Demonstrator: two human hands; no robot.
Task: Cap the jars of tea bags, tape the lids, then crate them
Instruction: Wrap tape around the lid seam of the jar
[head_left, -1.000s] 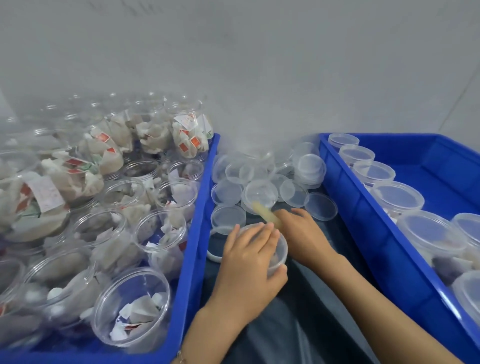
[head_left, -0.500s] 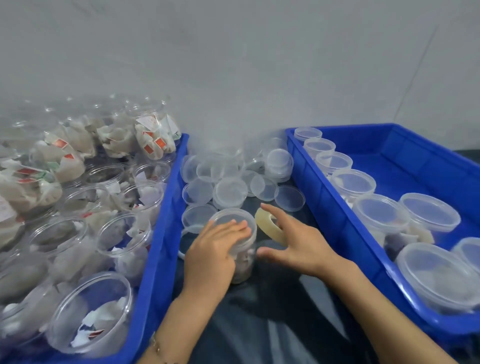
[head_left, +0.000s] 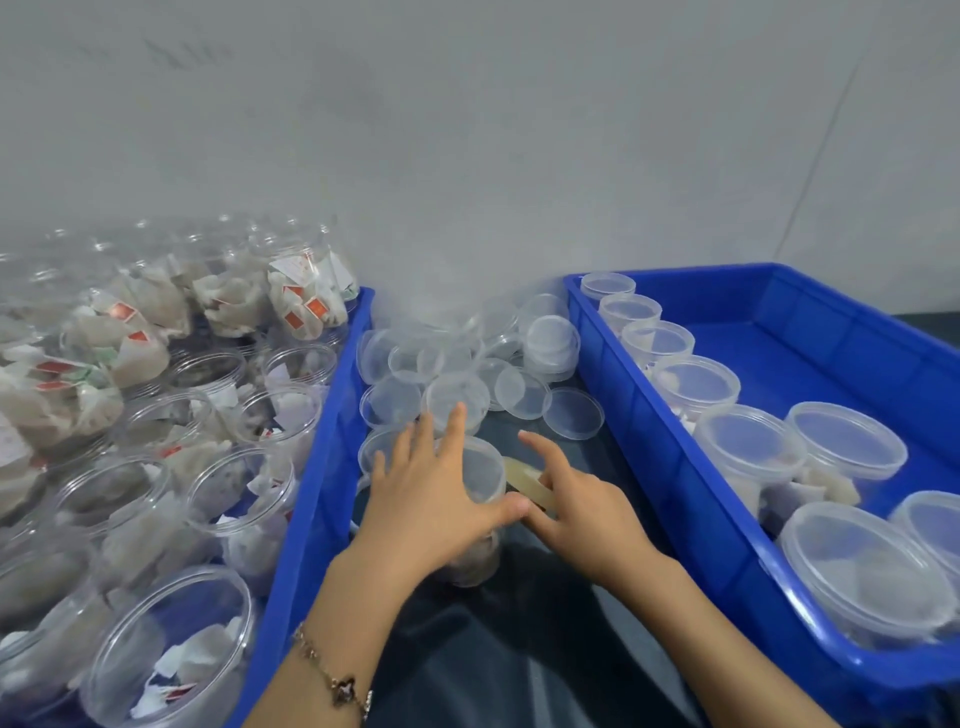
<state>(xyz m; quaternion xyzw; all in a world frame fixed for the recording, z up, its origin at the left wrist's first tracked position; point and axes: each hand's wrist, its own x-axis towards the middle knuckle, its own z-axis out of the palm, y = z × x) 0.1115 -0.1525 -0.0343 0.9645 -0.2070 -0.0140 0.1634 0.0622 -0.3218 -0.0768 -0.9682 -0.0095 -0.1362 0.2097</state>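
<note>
Capped clear plastic jar (head_left: 480, 499) is hemmed between two blue plastic crates (head_left: 670, 441), on dark sheet. It is covered by left hand (head_left: 436, 499), fingers spread flat. Yellowish tape roll (head_left: 527, 486) is pinched by right hand (head_left: 582, 512) just right of jar.

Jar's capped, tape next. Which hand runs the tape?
Right. The right hand already holds the tape roll against the side of the capped jar, while the left hand rests over the lid, steadying it.
</note>
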